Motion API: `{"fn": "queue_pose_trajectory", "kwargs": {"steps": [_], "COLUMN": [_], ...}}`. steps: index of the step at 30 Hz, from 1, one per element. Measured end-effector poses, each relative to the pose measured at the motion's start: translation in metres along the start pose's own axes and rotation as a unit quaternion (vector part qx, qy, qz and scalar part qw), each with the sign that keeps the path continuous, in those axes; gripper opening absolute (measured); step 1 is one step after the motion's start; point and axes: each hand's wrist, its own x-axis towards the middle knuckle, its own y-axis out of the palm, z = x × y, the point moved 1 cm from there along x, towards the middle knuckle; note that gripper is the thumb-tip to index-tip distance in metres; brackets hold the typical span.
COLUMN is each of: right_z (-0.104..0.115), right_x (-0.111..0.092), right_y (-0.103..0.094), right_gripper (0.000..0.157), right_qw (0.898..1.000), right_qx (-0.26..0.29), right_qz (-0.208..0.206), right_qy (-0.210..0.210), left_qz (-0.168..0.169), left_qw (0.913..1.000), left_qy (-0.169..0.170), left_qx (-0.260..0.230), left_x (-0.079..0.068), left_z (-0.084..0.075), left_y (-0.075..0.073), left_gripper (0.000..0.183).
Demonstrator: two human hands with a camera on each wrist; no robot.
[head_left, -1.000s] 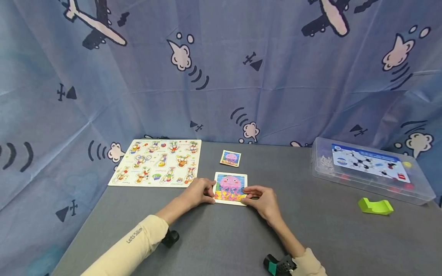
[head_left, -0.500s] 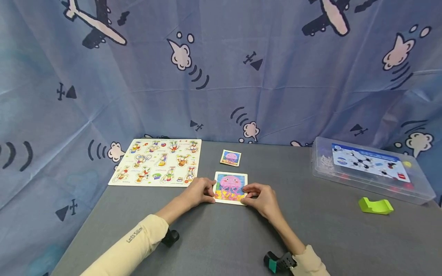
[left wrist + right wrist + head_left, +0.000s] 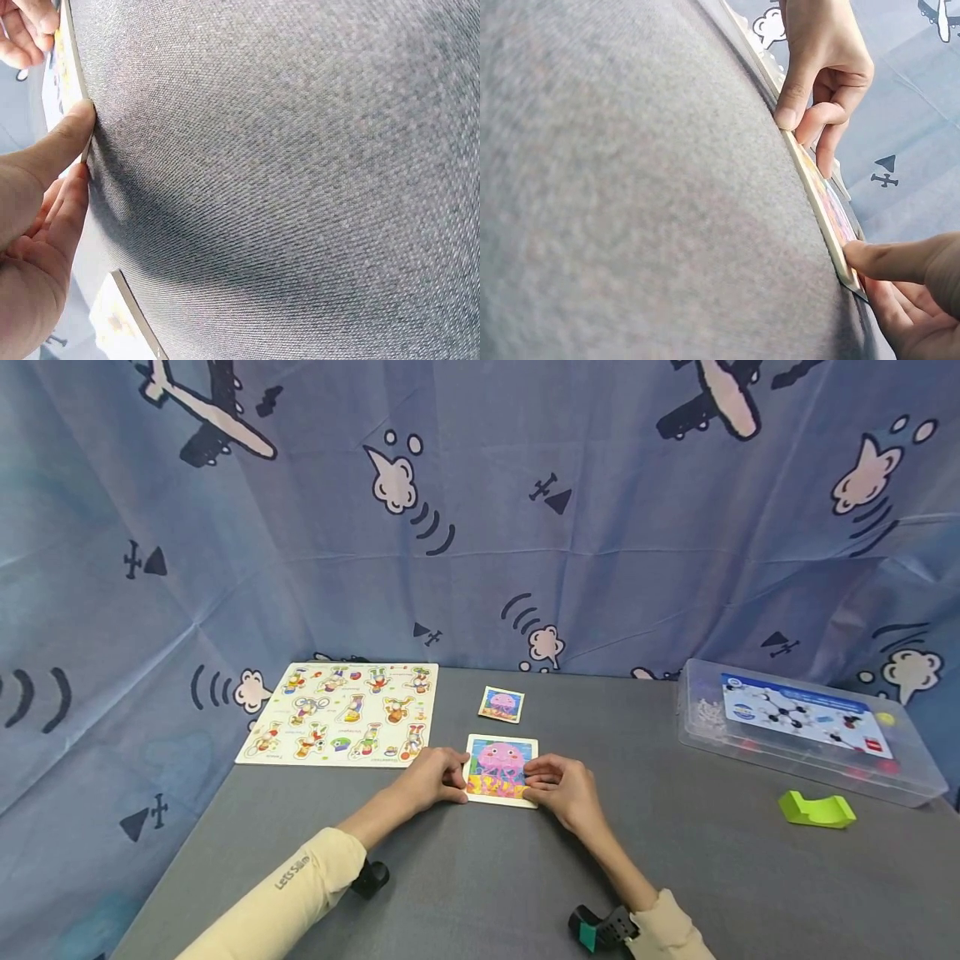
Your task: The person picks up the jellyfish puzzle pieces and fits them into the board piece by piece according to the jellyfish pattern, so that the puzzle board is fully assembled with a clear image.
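Observation:
A small square puzzle board (image 3: 495,787) with a pale border and a pink sea creature lies flat on the grey table. My left hand (image 3: 435,779) holds its left edge between thumb and fingers; in the left wrist view the thumb (image 3: 71,127) sits at the near corner. On the opposite side, my right hand (image 3: 566,789) grips the right edge, fingertips reaching over the picture. The right wrist view has the right thumb (image 3: 885,259) on top near the corner, with its fingers along the side. A smaller card (image 3: 501,704) with the same picture lies just behind.
A white board (image 3: 337,714) with several cartoon figures lies at the back left, close to the left hand. A clear plastic box (image 3: 806,731) with a printed label stands at the back right, with a lime green curved piece (image 3: 816,809) before it. A patterned curtain (image 3: 480,527) hangs behind.
My right hand has shifted slightly left, its fingertips now further over the picture. The left hand and the puzzle board stay in place.

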Motion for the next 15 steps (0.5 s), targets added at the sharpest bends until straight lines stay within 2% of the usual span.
{"fn": "queue_pose_trajectory", "kwargs": {"steps": [4,11,15], "right_z": [0.0,0.005,0.002], "right_x": [-0.001,0.002,0.004], "right_y": [-0.001,0.001,0.003], "right_gripper": [0.028,0.026,0.027], "right_qw": [1.0,0.998,0.999], "right_qx": [-0.011,-0.056,-0.025], "right_qz": [0.002,0.02,0.031], "right_qy": [-0.001,-0.005,-0.006], "left_qz": [-0.001,-0.004,-0.013], "left_qw": [1.0,0.9999,0.9998], "left_qy": [0.003,-0.01,-0.016], "left_qx": [0.001,-0.005,0.001], "left_x": [0.001,-0.005,-0.009], "left_z": [-0.002,-0.004,0.001], "left_y": [0.001,-0.001,-0.001], "left_gripper": [0.021,0.018,0.015]}}
